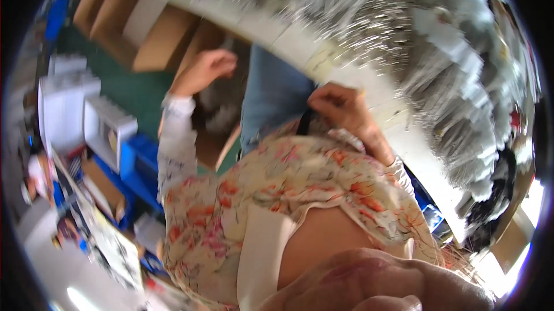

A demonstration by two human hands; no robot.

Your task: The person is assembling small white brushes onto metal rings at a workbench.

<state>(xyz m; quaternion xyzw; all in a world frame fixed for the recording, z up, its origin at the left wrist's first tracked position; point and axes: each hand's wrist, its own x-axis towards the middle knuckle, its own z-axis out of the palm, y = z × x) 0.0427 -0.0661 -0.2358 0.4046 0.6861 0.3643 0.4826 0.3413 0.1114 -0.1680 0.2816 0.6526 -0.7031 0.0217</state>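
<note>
My left hand [206, 72] is raised over an open cardboard box [199, 117] beside my leg, its fingers curled in and slightly smeared by motion; nothing shows in them. Clear, crumpled plastic [222, 116] lies inside that box. Close to the table's near edge and my lap, my right hand [344, 109] has its fingers bent inward, and what they may hold is hidden. On the white table [398, 129] are large heaps of clear plastic packs [444, 74]. Among them is a pile of thin, shiny, metallic-looking pieces [378, 25], blurred.
Further cardboard boxes [164, 37] stand open at the upper left, on a green floor [118, 83]. White boxes [66, 103] and a blue bin [138, 158] are at the left. Other people [69, 227] sit around a long table [109, 242] at the lower left.
</note>
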